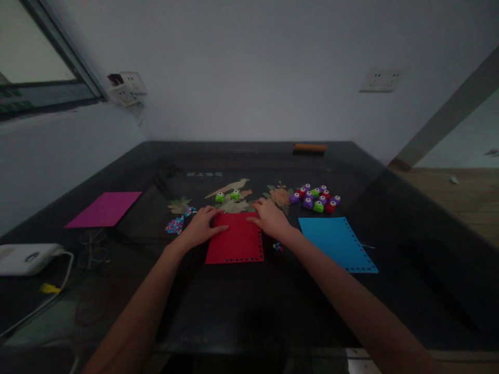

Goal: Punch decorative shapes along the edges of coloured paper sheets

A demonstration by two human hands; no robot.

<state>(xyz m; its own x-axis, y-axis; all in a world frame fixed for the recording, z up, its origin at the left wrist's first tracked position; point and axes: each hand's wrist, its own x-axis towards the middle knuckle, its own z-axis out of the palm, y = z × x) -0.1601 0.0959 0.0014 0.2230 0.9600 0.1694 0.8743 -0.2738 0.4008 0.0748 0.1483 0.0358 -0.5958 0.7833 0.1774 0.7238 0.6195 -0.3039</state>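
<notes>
A red sheet (235,236) with holes punched along its right and near edges lies flat on the dark table. My left hand (203,224) rests at its far left corner, thumb stretched over the red surface and fingers apart from it near the far edge. Across from it, my right hand (271,217) touches the far right corner, thumb pointing inward and fingers reaching past the edge. Just beyond the sheet sit two green toy pieces (235,195) with white eyes. Small coloured beads (175,225) are heaped left of my left hand, and a few beads (278,246) lie under my right forearm.
A blue sheet (331,241) with punched holes lies at right, a thin white stick (368,246) by its edge. Behind it cluster several purple, red and green eyed pieces (307,203). A magenta sheet (105,209) and white power strip (29,258) lie left; a brown roll (310,148) lies at the back.
</notes>
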